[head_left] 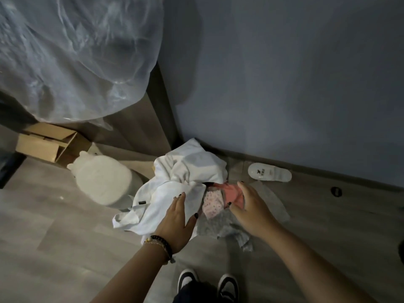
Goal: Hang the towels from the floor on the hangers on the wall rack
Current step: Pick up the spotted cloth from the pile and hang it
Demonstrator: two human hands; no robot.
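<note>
Lying heaped on the floor (65,248) in the corner by the wall (284,73), the towels are being reached for: a white towel (185,169), a pink one (231,192), a dotted one (211,204) and a grey one (220,226). The left hand (177,224) is being laid flat on the white towel, fingers straight and spread. The right hand (251,208) is being lowered over the pink one, fingers loosely extended, nothing clamped. Being soft, light and limp, each is probably best pinched at an edge or corner, so the others are not being dragged along
</note>
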